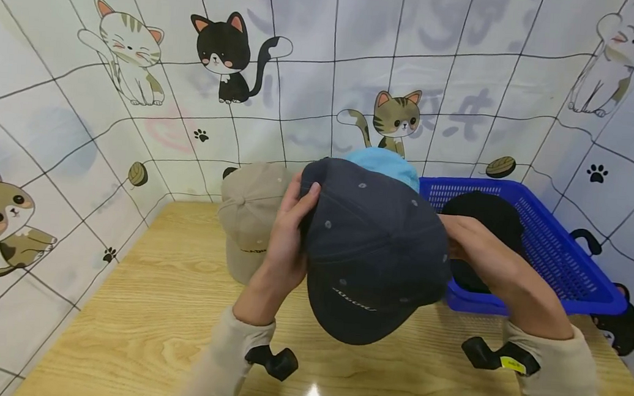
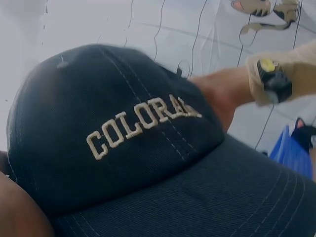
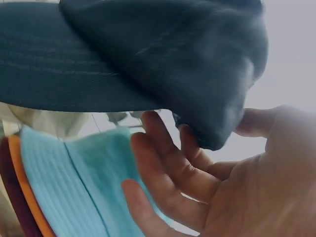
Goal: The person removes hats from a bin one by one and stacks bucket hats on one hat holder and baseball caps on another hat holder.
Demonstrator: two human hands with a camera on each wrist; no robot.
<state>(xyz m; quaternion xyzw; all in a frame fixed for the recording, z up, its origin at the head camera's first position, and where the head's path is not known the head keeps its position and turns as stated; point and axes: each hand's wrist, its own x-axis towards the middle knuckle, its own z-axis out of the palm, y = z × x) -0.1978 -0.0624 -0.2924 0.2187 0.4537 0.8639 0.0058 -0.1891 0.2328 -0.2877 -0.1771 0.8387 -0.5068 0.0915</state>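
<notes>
A dark navy baseball cap (image 1: 380, 239) is held up over the table, brim toward me and crown upward. Pale embroidered lettering that begins "COLORA" runs across its front (image 2: 138, 121). My left hand (image 1: 287, 242) grips the cap's left side, thumb lying on the outside. At the opposite side my right hand (image 1: 458, 232) pinches the lower edge of the crown. The right wrist view shows that hand's thumb behind the fabric and its fingers (image 3: 173, 173) around the edge, some spread away from it. A light blue cap (image 1: 388, 163) stands behind, mostly covered by the navy one.
To the left, a beige cap (image 1: 252, 218) sits on the wooden table (image 1: 176, 311). A blue plastic basket (image 1: 566, 270) at the right holds black caps (image 1: 484, 216). Orange and maroon brims (image 3: 22, 187) show beside the light blue cap. A cat-print sheet (image 1: 307, 99) rises behind the table.
</notes>
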